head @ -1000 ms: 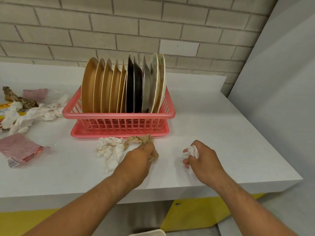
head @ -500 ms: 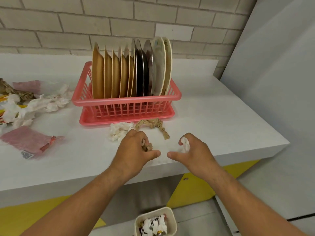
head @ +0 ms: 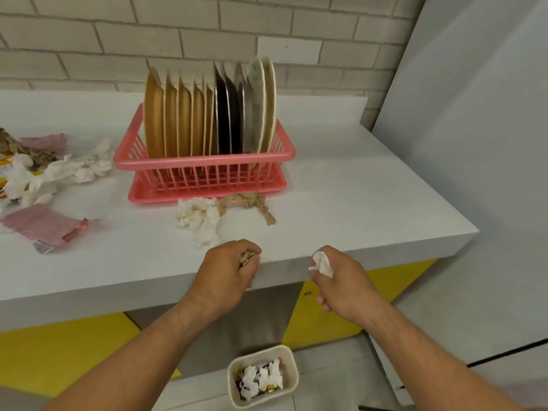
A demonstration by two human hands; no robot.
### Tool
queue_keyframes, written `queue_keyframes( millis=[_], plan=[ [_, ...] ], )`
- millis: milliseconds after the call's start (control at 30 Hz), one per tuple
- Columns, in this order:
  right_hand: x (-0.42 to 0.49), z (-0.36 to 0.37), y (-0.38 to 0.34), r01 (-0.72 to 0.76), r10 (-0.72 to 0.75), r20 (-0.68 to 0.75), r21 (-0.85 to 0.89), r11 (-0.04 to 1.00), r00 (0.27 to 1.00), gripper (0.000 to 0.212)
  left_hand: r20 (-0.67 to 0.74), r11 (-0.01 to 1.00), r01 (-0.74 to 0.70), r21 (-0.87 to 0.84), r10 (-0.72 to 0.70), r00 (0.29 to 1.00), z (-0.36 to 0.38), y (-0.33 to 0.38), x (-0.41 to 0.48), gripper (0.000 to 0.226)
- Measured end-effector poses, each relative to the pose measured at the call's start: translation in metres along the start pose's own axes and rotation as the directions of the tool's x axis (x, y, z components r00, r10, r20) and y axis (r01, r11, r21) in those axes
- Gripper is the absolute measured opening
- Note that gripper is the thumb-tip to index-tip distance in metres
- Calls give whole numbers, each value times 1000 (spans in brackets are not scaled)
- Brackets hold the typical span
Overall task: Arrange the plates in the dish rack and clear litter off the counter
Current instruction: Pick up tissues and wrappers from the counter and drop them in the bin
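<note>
A pink dish rack (head: 204,167) on the white counter (head: 341,203) holds several upright plates (head: 207,114), tan, black and cream. In front of it lie a crumpled white tissue (head: 198,216) and a brown paper scrap (head: 249,201). My left hand (head: 228,271) is at the counter's front edge, shut on a small brown paper piece. To its right, my right hand (head: 335,277) is shut on a white tissue wad (head: 322,264), just off the edge. A small cream bin (head: 292,375) with litter in it stands on the floor below my hands.
At the counter's left lie more white tissues (head: 59,173), brown paper (head: 26,149), a pink wrapper (head: 44,226) and a yellow packet (head: 6,173). A brick wall runs behind. A grey panel (head: 474,143) stands at the right. Yellow cabinet fronts (head: 59,351) sit under the counter.
Both hands have pulled back from the litter by the rack to the counter's front edge, each holding a piece. The view has tilted down, so the floor bin now shows fully.
</note>
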State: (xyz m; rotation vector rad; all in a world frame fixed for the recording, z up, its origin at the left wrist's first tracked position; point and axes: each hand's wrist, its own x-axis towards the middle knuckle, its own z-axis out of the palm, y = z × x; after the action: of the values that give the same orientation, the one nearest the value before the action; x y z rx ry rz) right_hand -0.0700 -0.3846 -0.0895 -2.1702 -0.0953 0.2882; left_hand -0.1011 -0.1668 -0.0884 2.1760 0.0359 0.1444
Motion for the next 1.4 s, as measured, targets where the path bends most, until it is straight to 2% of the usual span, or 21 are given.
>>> queue_keyframes(
  millis=[33, 100, 167, 233, 367, 500, 600, 733, 833, 933, 1000, 1067, 1133, 1200, 1267, 1367, 1400],
  plan=[
    [-3, -1, 11, 30, -32, -36, -54, 998, 999, 14, 10, 999, 0, 39, -1, 1000, 10, 1, -5, 5],
    [-9, 2, 36, 41, -49, -61, -121, 992, 997, 32, 41, 988, -15, 155, 9, 999, 32, -1, -15, 17],
    [-20, 12, 66, 5, -12, -60, -116, 993, 998, 52, 79, 973, -23, 230, 5, 997, 56, -11, -29, 26],
    [-29, 26, 99, -45, 40, -65, -80, 996, 997, 58, 118, 958, 21, 285, -57, 991, 79, -32, -47, 28],
    [-43, 58, 162, -165, 167, 9, -117, 979, 986, 47, 166, 927, 208, 312, -269, 949, 122, -95, -86, 20],
    [-53, 100, 226, -236, 275, 135, -251, 939, 952, 30, 258, 906, 255, 337, -349, 901, 164, -163, -113, 23],
    [-51, 139, 279, -260, 319, 187, -284, 923, 929, 24, 303, 877, 275, 393, -406, 862, 197, -218, -116, 15],
    [-38, 200, 342, -276, 338, 212, -277, 920, 917, 23, 370, 861, 232, 452, -418, 830, 246, -295, -112, 5],
    [-27, 241, 391, -263, 323, 200, -274, 925, 925, 21, 418, 856, 181, 483, -408, 812, 287, -352, -102, 21],
    [-12, 267, 437, -206, 288, 218, -336, 919, 933, 19, 479, 838, 55, 543, -364, 799, 334, -409, -86, 32],
    [-2, 280, 464, -142, 252, 240, -399, 906, 938, 15, 555, 783, -49, 621, -395, 732, 365, -444, -75, 35],
    [9, 287, 482, -67, 197, 252, -447, 892, 947, 13, 597, 752, -86, 653, -442, 670, 390, -469, -69, 38],
    [22, 296, 493, 0, 134, 258, -463, 886, 957, 14, 587, 768, 7, 640, -494, 641, 407, -489, -69, 47],
    [38, 306, 498, 53, 82, 260, -473, 879, 962, 17, 534, 802, 154, 576, -513, 672, 412, -502, -72, 59],
    [54, 321, 499, 87, 57, 273, -487, 869, 960, 18, 458, 840, 206, 501, -460, 761, 407, -508, -79, 58],
    [79, 348, 498, 91, 75, 310, -487, 869, 948, 22, 369, 884, 166, 436, -344, 863, 388, -511, -86, 47],
    [86, 356, 498, 86, 97, 344, -481, 872, 934, 30, 347, 887, 145, 439, -316, 883, 382, -511, -88, 44]
  ],
)
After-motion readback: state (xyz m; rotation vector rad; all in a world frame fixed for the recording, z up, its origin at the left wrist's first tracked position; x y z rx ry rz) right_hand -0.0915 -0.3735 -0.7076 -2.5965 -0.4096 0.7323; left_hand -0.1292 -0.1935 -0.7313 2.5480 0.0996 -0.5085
